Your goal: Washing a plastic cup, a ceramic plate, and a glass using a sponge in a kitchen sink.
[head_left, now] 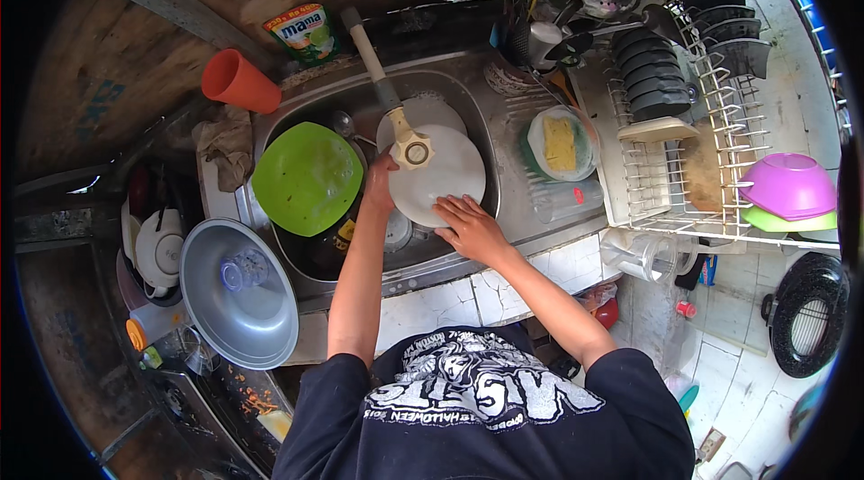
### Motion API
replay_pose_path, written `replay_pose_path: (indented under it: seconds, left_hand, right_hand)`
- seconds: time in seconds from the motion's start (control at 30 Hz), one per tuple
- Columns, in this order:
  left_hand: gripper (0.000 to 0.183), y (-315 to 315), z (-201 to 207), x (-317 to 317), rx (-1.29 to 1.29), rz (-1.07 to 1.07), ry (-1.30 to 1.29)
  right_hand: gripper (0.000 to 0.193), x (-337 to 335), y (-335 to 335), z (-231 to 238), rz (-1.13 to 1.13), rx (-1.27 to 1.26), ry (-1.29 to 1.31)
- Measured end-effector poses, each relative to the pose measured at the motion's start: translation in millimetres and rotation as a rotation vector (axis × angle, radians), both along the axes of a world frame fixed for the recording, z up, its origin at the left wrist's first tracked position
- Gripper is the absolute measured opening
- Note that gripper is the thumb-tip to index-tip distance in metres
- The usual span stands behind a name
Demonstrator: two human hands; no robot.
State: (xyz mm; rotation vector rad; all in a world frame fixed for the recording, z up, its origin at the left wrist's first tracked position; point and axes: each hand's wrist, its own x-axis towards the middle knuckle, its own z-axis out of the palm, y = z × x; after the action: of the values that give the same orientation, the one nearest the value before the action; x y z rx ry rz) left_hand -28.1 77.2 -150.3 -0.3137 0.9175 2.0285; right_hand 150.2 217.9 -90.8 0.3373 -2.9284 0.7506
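Observation:
A round white plate point(448, 181) is tilted in the sink under the tap point(415, 150). My left hand point(379, 185) grips the plate's left edge, fingers partly hidden by the rim. Flat on its lower front surface lie the slightly spread fingers of my right hand point(472, 226). Behind it, another pale plate point(430, 109) shows in part. A lime green square dish point(308, 178) with wet spots fills the sink's left side, beside a metal spoon point(344, 124). Dark water or shade hides the sink bottom.
A tub with a yellow sponge point(560, 143) stands on the drainboard, right of the sink. Further right is a wire dish rack point(720, 134) with black bowls. A grey basin point(238, 318) holding a clear cup sits at left. An orange cup point(241, 81) stands behind.

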Motion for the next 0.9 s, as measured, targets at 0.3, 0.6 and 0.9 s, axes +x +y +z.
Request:
replay_pose_path:
  seconds: [0.3, 0.6, 0.9]
  left_hand:
    - [0.067, -5, 5, 4, 0.169, 0.297, 0.156]
    - [0.064, -13, 49, -8, -0.042, 0.353, 0.321]
    - [0.063, -32, 63, 5, -0.179, 0.471, 0.329]
  right_hand:
    - [0.053, -73, 10, -15, -0.323, 0.091, 0.115]
    - [0.050, -105, 43, -14, -0.385, -0.027, 0.175]
    - [0.053, -80, -12, -58, -0.314, -0.084, 0.113]
